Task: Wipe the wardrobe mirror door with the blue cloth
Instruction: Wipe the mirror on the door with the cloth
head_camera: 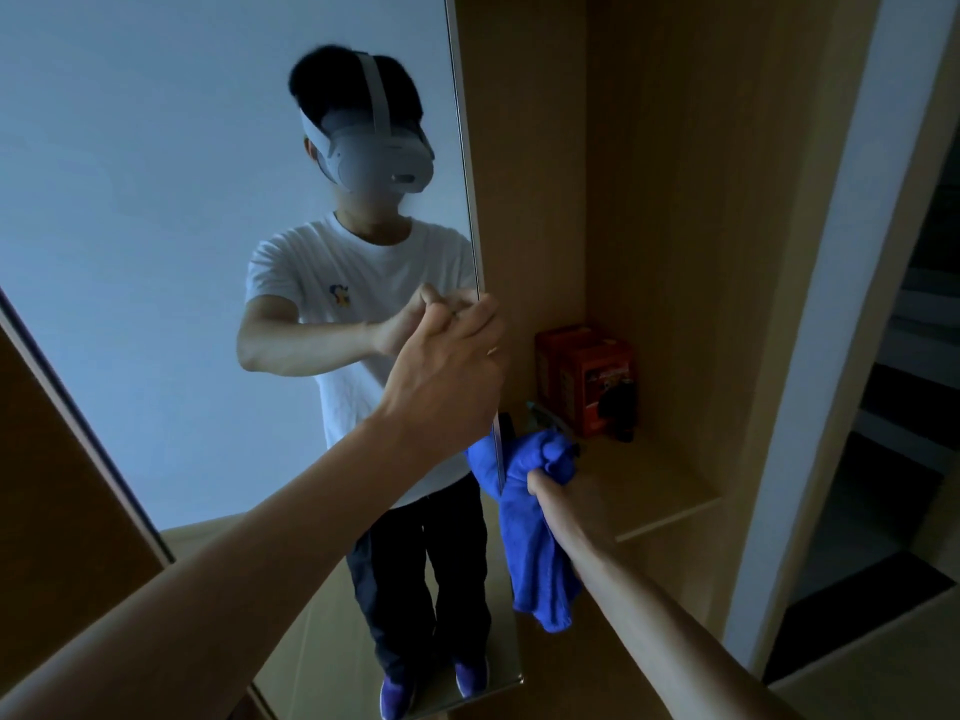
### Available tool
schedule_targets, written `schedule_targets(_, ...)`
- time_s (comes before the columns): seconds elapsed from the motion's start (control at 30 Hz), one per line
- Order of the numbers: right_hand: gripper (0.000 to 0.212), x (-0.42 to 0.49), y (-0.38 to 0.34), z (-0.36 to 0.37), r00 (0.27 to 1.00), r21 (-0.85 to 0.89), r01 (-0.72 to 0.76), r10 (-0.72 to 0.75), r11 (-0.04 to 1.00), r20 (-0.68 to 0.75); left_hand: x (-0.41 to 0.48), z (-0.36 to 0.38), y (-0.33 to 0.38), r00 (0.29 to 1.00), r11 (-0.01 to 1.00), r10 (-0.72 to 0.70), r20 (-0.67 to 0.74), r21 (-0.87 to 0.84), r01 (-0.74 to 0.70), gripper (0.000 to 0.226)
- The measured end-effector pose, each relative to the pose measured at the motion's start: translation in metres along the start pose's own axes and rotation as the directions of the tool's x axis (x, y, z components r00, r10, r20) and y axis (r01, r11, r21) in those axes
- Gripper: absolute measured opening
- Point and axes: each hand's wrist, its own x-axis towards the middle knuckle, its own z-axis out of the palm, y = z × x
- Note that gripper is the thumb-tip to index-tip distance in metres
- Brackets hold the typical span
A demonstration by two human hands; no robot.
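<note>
left hand (pixel 447 371) raised, fingers curled; right hand (pixel 558 491) fisted, lower.

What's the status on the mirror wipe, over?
Left hand gripping the mirror door edge. Right hand shut on blue cloth, beside the edge, not on the glass. Orange box on shelf behind, clear.
</note>
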Motion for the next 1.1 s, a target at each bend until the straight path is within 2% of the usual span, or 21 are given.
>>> schedule_targets(0.03,0.015,-0.001,-0.008,-0.003,1.0,0.018,0.023,-0.023,1.0,-0.007,0.001,0.008,0.006,0.995,0.979,-0.087,0.046,0.191,0.076,0.017)
schedule_targets(0.07,0.015,-0.003,-0.019,-0.006,0.999,0.037,0.04,-0.04,0.999,-0.007,0.007,0.009,0.013,0.983,0.885,-0.184,-0.028,0.43,0.178,0.021)
schedule_targets(0.1,0.013,-0.004,-0.03,-0.01,0.998,0.067,0.06,-0.06,0.996,0.002,0.01,0.011,0.027,0.937,0.795,-0.343,-0.068,0.511,0.328,0.024)
schedule_targets(0.13,0.013,-0.007,-0.043,-0.013,0.996,0.107,0.087,-0.089,0.991,0.014,0.013,0.009,0.035,0.91,0.758,-0.414,-0.024,0.545,0.359,0.027)
schedule_targets(0.17,0.014,-0.008,-0.055,-0.017,0.992,0.145,0.122,-0.125,0.982,0.017,0.015,0.011,0.038,0.915,0.739,-0.401,-0.044,0.575,0.351,0.031)
schedule_targets(0.27,0.012,-0.008,-0.085,-0.026,0.976,0.217,0.205,-0.215,0.955,0.026,0.017,0.002,0.03,0.928,0.74,-0.367,-0.069,0.582,0.336,0.043)
schedule_targets(0.3,0.012,-0.008,-0.09,-0.027,0.972,0.232,0.222,-0.235,0.947,0.029,0.016,0.003,0.027,0.94,0.725,-0.33,-0.087,0.614,0.312,0.044)
schedule_targets(0.4,0.014,-0.007,-0.093,-0.028,0.967,0.235,0.243,-0.255,0.941,0.021,0.019,0.002,0.031,0.937,0.727,-0.344,-0.054,0.616,0.303,0.043)
schedule_targets(0.6,0.015,-0.005,-0.067,-0.024,0.983,0.114,0.17,-0.176,0.979,0.048,0.033,-0.019,0.024,0.925,0.673,-0.359,-0.121,0.653,0.347,0.034)
schedule_targets(0.7,0.016,-0.004,-0.049,-0.022,0.985,0.039,0.137,-0.14,0.99,0.1,0.035,-0.035,0.02,0.949,0.637,-0.291,-0.122,0.716,0.287,0.034)
schedule_targets(0.8,0.015,-0.003,-0.046,-0.022,0.987,0.062,0.104,-0.111,0.993,0.119,0.036,-0.047,0.018,0.95,0.609,-0.285,-0.125,0.742,0.28,0.032)
schedule_targets(0.97,0.013,-0.004,-0.086,-0.028,0.983,0.127,0.168,-0.176,0.978,0.055,0.038,-0.059,0.019,0.945,0.601,-0.282,-0.167,0.737,0.309,0.035)
schedule_targets(1.1,0.018,-0.008,-0.138,-0.038,0.955,0.198,0.285,-0.295,0.938,0.019,0.042,-0.065,0.016,0.945,0.59,-0.28,-0.168,0.747,0.308,0.041)
